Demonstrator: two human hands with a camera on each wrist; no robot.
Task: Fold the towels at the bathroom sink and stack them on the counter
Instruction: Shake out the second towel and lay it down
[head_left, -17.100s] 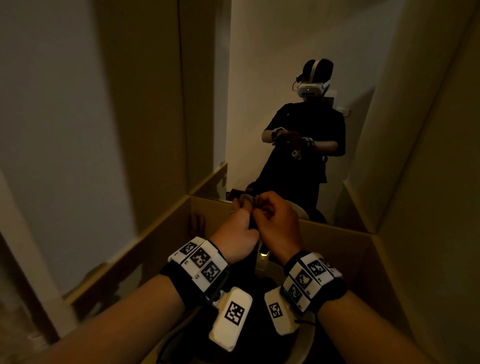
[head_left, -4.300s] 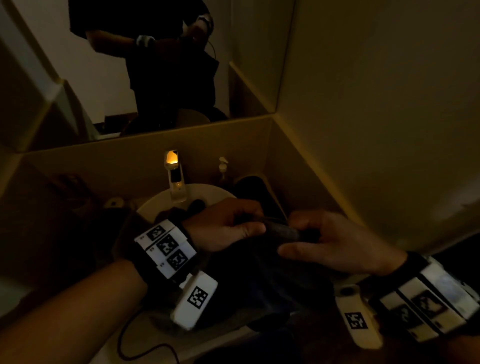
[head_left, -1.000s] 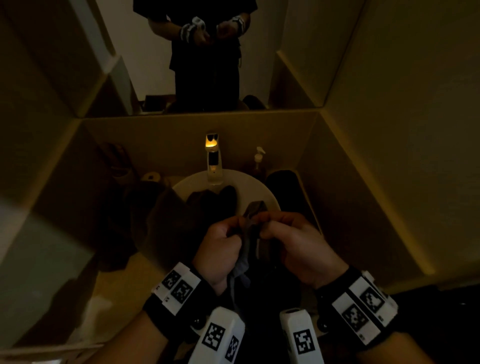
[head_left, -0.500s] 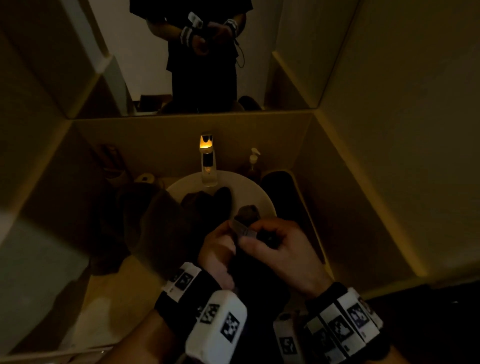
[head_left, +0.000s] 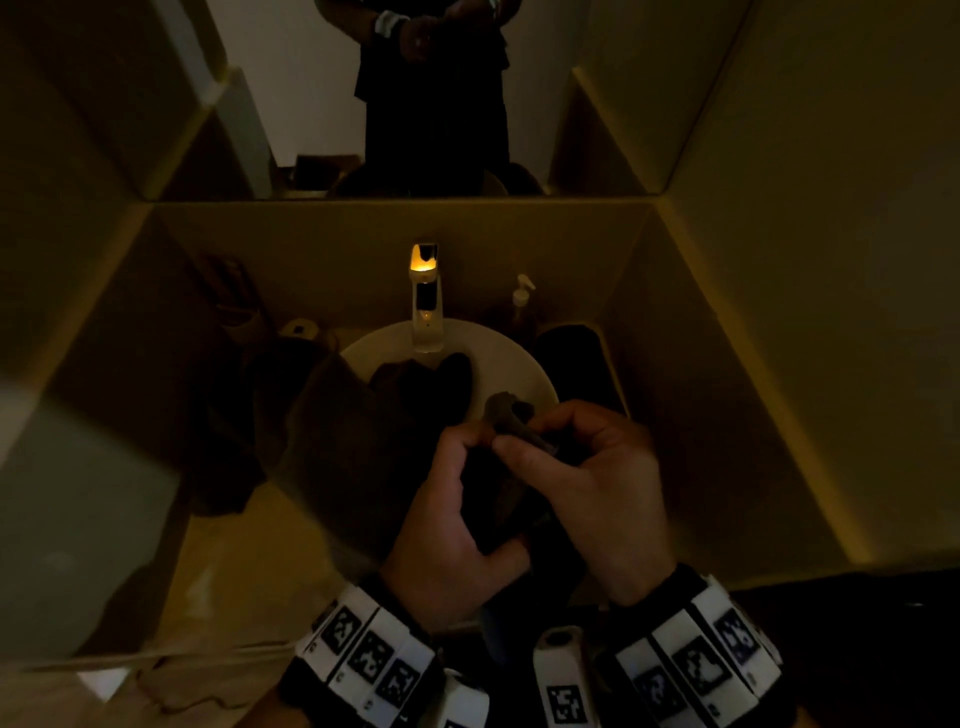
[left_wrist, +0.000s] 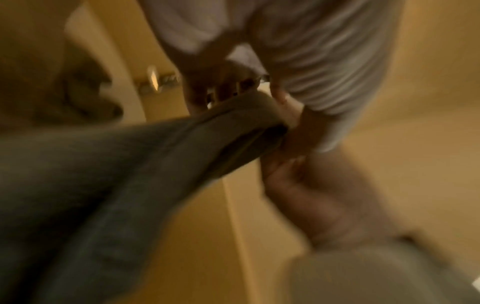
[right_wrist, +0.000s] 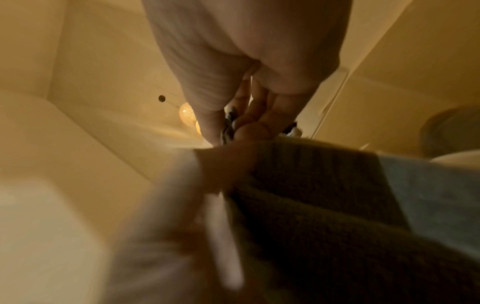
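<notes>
I am holding a dark towel (head_left: 511, 499) up in front of my chest, above the near rim of the sink (head_left: 519, 374), both hands meeting at its top edge. My left hand (head_left: 452, 525) is curling round the cloth from the left, and my right hand (head_left: 587, 483) is pinching the bunched corner between thumb and fingertips; the two are touching, neither one nearer than the other. The towel's long axis is running down from that corner, its body hanging between my wrists. A second dark towel (head_left: 415, 395) is lying in the sink, beyond my hands. I am judging that the next fold turns on drawing the hands apart along the top edge. Wrist views are blurring; finger detail is unclear there.
</notes>
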